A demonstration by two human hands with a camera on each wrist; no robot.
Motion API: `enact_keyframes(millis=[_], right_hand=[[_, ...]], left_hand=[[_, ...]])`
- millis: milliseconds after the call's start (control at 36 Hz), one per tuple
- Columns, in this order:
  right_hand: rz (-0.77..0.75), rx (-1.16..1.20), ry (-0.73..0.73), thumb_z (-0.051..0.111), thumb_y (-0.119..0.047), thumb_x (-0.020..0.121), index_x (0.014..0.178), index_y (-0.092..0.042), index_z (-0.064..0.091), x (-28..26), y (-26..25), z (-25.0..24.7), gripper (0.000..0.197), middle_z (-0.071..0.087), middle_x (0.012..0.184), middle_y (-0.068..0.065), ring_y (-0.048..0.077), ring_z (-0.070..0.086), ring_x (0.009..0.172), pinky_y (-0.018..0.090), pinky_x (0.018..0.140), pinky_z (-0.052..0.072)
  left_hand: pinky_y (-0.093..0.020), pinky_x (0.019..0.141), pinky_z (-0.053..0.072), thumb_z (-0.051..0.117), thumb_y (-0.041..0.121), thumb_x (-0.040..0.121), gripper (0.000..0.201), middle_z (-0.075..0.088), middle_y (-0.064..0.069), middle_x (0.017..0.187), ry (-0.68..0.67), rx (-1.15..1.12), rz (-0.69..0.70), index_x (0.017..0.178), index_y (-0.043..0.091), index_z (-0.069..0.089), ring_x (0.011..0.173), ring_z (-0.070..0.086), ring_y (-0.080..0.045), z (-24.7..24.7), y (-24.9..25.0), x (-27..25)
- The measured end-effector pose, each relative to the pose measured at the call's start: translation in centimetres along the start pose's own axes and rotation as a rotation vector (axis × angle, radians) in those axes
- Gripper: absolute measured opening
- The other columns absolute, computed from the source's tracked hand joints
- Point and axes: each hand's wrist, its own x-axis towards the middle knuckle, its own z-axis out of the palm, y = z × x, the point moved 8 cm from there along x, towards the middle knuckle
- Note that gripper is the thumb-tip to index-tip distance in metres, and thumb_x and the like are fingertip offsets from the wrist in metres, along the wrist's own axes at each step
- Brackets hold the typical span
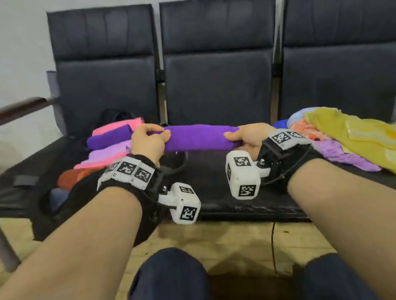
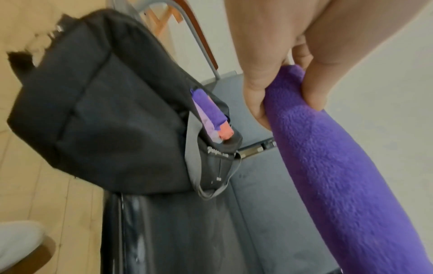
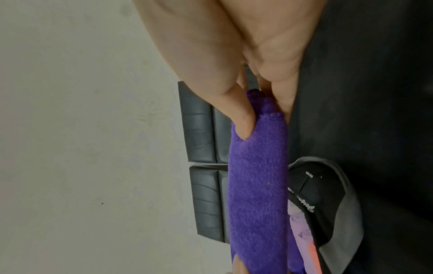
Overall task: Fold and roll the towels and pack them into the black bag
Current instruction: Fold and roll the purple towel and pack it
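The left hand (image 1: 149, 143) and the right hand (image 1: 248, 135) each have their fingers (image 2: 314, 87) curled round one end of a rolled purple towel (image 1: 200, 137), which hangs level in the air above the middle seat of the bench (image 1: 224, 206), between its back edge and front edge. The black bag (image 2: 93, 111) sits at the left end of the surface with rolled towels (image 1: 112, 138) in purple, pink and orange showing in its opening. A loose pile of unfolded towels (image 1: 356, 134), yellow on top, lies toward the right end.
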Motion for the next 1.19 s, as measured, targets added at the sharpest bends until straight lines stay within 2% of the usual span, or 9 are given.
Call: enact_keyframes(millis=[83, 194, 333, 417, 528, 778, 917, 1083, 1194], right_hand=[[0.027, -0.048, -0.056, 0.075, -0.016, 0.081, 0.096, -0.004, 0.056, -2.6, -1.5, 2.8, 0.028, 0.066, 0.108, 0.018, 0.027, 0.065, 0.074, 0.029, 0.047, 0.051], [0.039, -0.102, -0.113, 0.071, -0.018, 0.085, 0.100, -0.004, 0.050, -5.3, -3.7, 6.0, 0.029, 0.065, 0.108, 0.016, 0.027, 0.064, 0.083, 0.032, 0.049, 0.052], [0.064, -0.081, -0.243, 0.059, -0.007, 0.093, 0.100, 0.001, 0.050, -6.7, -5.9, 10.0, 0.014, 0.060, 0.073, 0.014, 0.024, 0.061, 0.049, 0.027, 0.032, 0.047], [0.066, -0.142, -0.265, 0.058, -0.009, 0.094, 0.085, 0.001, 0.048, -6.1, -6.7, 11.7, 0.016, 0.059, 0.046, 0.012, 0.021, 0.057, 0.033, 0.028, 0.030, 0.047], [0.066, -0.201, -0.278, 0.059, -0.006, 0.091, 0.084, 0.001, 0.051, -3.8, -7.6, 14.5, 0.013, 0.059, 0.046, 0.012, 0.021, 0.058, 0.033, 0.026, 0.033, 0.048], [0.097, -0.323, -0.343, 0.063, -0.006, 0.086, 0.090, 0.001, 0.058, 4.2, -9.0, 22.6, 0.010, 0.063, 0.072, 0.015, 0.027, 0.062, 0.056, 0.035, 0.057, 0.053], [0.128, -0.271, -0.348, 0.058, -0.005, 0.092, 0.078, 0.001, 0.055, 8.5, -10.0, 25.8, 0.016, 0.059, 0.044, 0.012, 0.022, 0.060, 0.036, 0.026, 0.032, 0.046], [0.157, -0.272, -0.352, 0.055, -0.005, 0.094, 0.070, -0.001, 0.050, 13.6, -10.5, 28.8, 0.025, 0.057, 0.042, 0.013, 0.022, 0.058, 0.033, 0.026, 0.029, 0.043], [0.146, -0.314, -0.329, 0.053, -0.002, 0.095, 0.064, -0.003, 0.047, 16.7, -9.8, 29.9, 0.032, 0.051, 0.035, 0.010, 0.019, 0.052, 0.027, 0.021, 0.026, 0.038]], left_hand=[[-0.054, 0.086, 0.053, 0.074, 0.007, 0.073, 0.022, 0.064, -0.017, 0.113, 0.024, -0.039, 0.004, 0.072, 0.022, 0.058, 0.098, 0.065, -0.038, -3.4, 2.1, -0.3], [-0.049, 0.077, 0.056, 0.071, 0.005, 0.079, 0.023, 0.064, -0.010, 0.098, 0.066, -0.043, 0.017, 0.078, 0.021, 0.055, 0.074, 0.069, -0.027, -7.2, 4.3, -0.3], [-0.052, 0.087, 0.054, 0.074, 0.006, 0.080, 0.022, 0.061, -0.006, 0.091, 0.092, -0.024, 0.014, 0.078, 0.021, 0.058, 0.096, 0.065, -0.034, -11.1, 4.9, 1.7], [-0.040, 0.068, 0.056, 0.069, 0.001, 0.084, 0.022, 0.057, -0.006, 0.091, 0.032, -0.036, -0.027, 0.084, 0.018, 0.055, 0.082, 0.061, -0.027, -12.3, 4.9, 3.2], [-0.023, 0.047, 0.044, 0.065, -0.003, 0.086, 0.023, 0.055, -0.006, 0.093, 0.014, -0.027, -0.074, 0.095, 0.014, 0.052, 0.073, 0.057, -0.017, -14.2, 4.1, 5.9], [-0.052, 0.091, 0.052, 0.073, 0.003, 0.076, 0.025, 0.063, -0.021, 0.104, 0.100, 0.020, -0.195, 0.094, 0.011, 0.057, 0.099, 0.063, -0.036, -18.5, -0.2, 16.1], [-0.051, 0.093, 0.051, 0.075, 0.004, 0.075, 0.036, 0.063, -0.023, 0.107, 0.113, -0.005, -0.216, 0.107, 0.002, 0.056, 0.101, 0.063, -0.036, -19.3, -1.0, 21.5], [-0.046, 0.088, 0.053, 0.073, 0.004, 0.081, 0.021, 0.061, -0.021, 0.102, 0.144, 0.033, -0.234, 0.090, 0.010, 0.054, 0.096, 0.062, -0.034, -19.5, -3.0, 26.8], [-0.047, 0.095, 0.051, 0.073, 0.002, 0.080, 0.025, 0.063, -0.027, 0.112, 0.131, 0.087, -0.265, 0.101, 0.004, 0.058, 0.101, 0.063, -0.036, -19.2, -6.5, 29.5]])
